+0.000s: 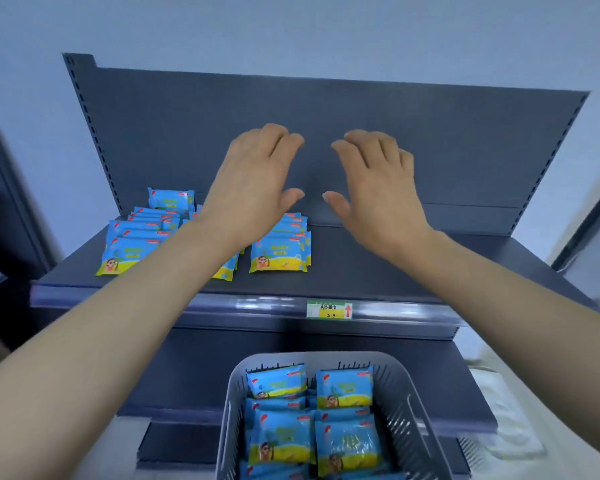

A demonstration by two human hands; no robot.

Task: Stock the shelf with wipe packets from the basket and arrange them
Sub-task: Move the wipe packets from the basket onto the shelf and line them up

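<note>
On the left part of the dark shelf (395, 271), wipe packets (279, 254) are laid flat in overlapping rows that run toward the back panel. Each long axis is set parallel to the front edge, with the printed faces up. Below, a grey basket (406, 386) is filled with further packets (343, 389), also face up. The left hand (253, 188) is held above the middle row and the right hand (378, 192) above bare shelf. The fingers are relaxed and slightly spread, and nothing is gripped. The right-most row is seen just below the left thumb.
</note>
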